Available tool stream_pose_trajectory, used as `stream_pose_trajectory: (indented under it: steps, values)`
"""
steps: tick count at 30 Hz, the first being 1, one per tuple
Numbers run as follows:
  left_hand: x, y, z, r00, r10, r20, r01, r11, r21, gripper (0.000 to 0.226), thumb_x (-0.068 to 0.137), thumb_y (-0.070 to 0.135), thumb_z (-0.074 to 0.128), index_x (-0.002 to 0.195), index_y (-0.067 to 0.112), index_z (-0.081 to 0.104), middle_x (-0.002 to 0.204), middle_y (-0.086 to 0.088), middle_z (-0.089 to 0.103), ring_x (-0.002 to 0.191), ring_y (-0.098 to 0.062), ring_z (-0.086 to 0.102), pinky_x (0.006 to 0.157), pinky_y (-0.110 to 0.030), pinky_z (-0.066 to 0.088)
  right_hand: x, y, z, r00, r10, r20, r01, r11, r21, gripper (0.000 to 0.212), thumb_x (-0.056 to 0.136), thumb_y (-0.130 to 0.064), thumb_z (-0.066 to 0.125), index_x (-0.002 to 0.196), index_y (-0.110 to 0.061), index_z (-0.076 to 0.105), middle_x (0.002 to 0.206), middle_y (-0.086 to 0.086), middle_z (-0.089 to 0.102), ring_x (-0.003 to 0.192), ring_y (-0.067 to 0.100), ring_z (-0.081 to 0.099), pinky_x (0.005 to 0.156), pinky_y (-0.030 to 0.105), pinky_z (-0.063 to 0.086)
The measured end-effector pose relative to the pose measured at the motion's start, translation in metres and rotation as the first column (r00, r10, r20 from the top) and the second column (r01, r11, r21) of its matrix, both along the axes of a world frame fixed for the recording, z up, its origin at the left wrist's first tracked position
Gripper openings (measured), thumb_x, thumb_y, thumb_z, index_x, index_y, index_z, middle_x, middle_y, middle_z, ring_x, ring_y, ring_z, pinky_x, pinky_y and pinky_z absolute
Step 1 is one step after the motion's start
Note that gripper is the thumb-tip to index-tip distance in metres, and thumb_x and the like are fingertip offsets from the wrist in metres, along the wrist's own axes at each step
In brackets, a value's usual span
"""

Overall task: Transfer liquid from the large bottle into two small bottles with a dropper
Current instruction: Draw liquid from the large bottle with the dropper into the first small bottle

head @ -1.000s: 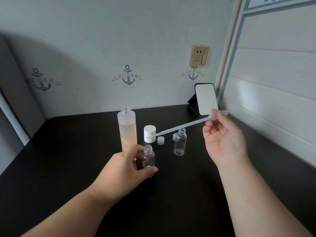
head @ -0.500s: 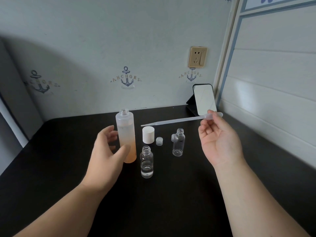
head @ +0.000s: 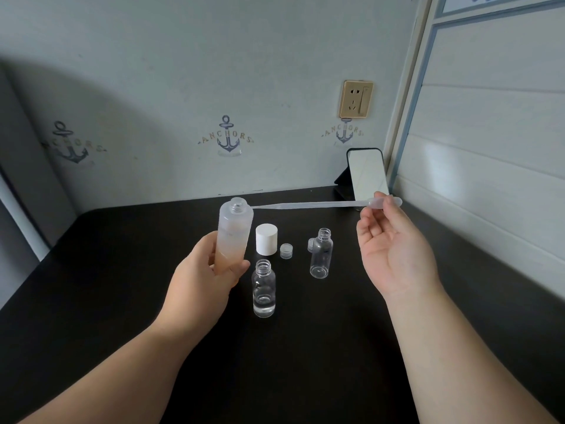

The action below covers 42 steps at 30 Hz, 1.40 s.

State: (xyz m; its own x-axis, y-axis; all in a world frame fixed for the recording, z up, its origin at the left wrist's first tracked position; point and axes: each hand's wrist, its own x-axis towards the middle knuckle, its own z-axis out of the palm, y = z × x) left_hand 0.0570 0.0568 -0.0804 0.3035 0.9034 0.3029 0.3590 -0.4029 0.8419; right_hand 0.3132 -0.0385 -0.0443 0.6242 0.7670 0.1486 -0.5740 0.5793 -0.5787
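Now the left hand [head: 201, 280] grips the tall frosted plastic bottle [head: 233, 237], tilted; the right hand [head: 394, 249] pinches the translucent dropper [head: 321, 205], tip at its mouth, above the black desk [head: 91, 286], anchor-print wall [head: 226, 136] at twelve o'clock.

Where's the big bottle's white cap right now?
Head view: the white cap stands on the black table near centre, just right of the large bottle and left of a small clear cap.

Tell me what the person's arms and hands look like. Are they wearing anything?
Both arms are bare from the bottom edge of the picture up to the wrists: no sleeves show. The left hand and the right hand wear no gloves, and no rings, watch or bracelets can be seen. The fingers are bare too, with no visible nail polish.
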Motion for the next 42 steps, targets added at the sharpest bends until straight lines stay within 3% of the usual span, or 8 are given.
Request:
stream_pose_trajectory:
  steps: [2,7,10,14,20,28,32,42]
  values:
    - [0.000,-0.002,0.002,1.000,0.008,0.004,-0.008,1.000,0.014,0.044,0.086,0.038,0.073,0.096,0.071,0.046,0.100,0.037,0.059,0.089,0.005,0.063,0.071,-0.022,0.049,0.000,-0.001,0.001,1.000,-0.007,-0.002,0.007,1.000,0.004,0.012,0.092,-0.015,0.069,0.091,-0.009,0.080,0.084,0.003,0.073,0.075,0.014,0.070,0.070,0.024,0.057]
    - [0.000,-0.003,0.003,0.999,0.029,-0.030,-0.026,0.997,0.073,0.045,0.086,0.034,0.074,0.094,0.069,0.047,0.100,0.033,0.059,0.088,-0.003,0.062,0.074,-0.029,0.052,-0.001,-0.003,0.003,0.999,-0.033,0.022,0.033,0.999,-0.002,0.015,0.089,-0.017,0.070,0.100,-0.008,0.074,0.083,0.002,0.073,0.074,0.013,0.070,0.071,0.023,0.057]
    - [-0.001,0.000,0.001,0.998,0.048,-0.052,-0.042,0.993,0.113,0.045,0.086,0.033,0.073,0.097,0.067,0.046,0.098,0.030,0.060,0.091,0.001,0.059,0.073,-0.024,0.047,0.000,-0.003,0.003,0.998,-0.057,0.036,0.057,0.998,-0.016,0.015,0.088,-0.018,0.070,0.100,-0.008,0.074,0.083,0.001,0.073,0.075,0.012,0.070,0.071,0.023,0.057]
    - [-0.003,0.004,-0.002,0.990,0.092,-0.108,-0.070,0.980,0.188,0.043,0.086,0.031,0.073,0.120,0.049,0.053,0.101,0.024,0.057,0.095,0.002,0.054,0.072,-0.018,0.039,0.002,-0.004,0.003,0.993,-0.095,0.071,0.097,0.995,-0.035,0.011,0.090,-0.016,0.070,0.098,-0.010,0.074,0.082,0.001,0.073,0.073,0.012,0.068,0.071,0.023,0.056]
    - [-0.005,0.004,-0.003,0.983,0.127,-0.132,-0.089,0.961,0.262,0.046,0.084,0.026,0.075,0.120,0.048,0.055,0.099,0.026,0.054,0.101,0.018,0.044,0.072,-0.011,0.035,0.003,-0.004,0.003,0.985,-0.124,0.124,0.131,0.990,-0.049,0.008,0.091,-0.012,0.071,0.086,-0.013,0.077,0.079,0.002,0.072,0.068,0.011,0.066,0.065,0.021,0.054]
    - [-0.003,0.004,-0.004,0.974,0.147,-0.174,-0.091,0.951,0.294,0.052,0.084,0.024,0.076,0.131,0.038,0.058,0.101,0.025,0.051,0.096,-0.004,0.050,0.077,-0.015,0.035,-0.001,-0.005,0.002,0.974,-0.083,0.212,0.102,0.991,-0.083,0.015,0.091,-0.008,0.070,0.083,-0.013,0.081,0.080,0.004,0.074,0.064,0.010,0.065,0.061,0.019,0.052]
    - [-0.002,0.003,-0.004,0.970,0.153,-0.190,-0.088,0.947,0.309,0.054,0.085,0.023,0.076,0.134,0.034,0.057,0.108,0.021,0.052,0.102,-0.008,0.051,0.085,-0.024,0.038,-0.004,-0.004,0.000,0.969,-0.054,0.241,0.076,0.993,-0.085,0.010,0.089,-0.008,0.072,0.088,-0.012,0.082,0.083,0.007,0.075,0.064,0.010,0.066,0.061,0.020,0.052]
    - [0.000,0.004,-0.007,0.965,0.156,-0.209,-0.082,0.942,0.325,0.057,0.084,0.024,0.077,0.137,0.032,0.057,0.120,0.016,0.057,0.114,-0.013,0.053,0.095,-0.030,0.044,-0.023,0.001,-0.003,0.921,0.040,0.388,0.007,0.993,-0.120,0.012,0.086,-0.011,0.073,0.093,-0.012,0.082,0.091,0.014,0.077,0.068,0.015,0.069,0.064,0.023,0.055]
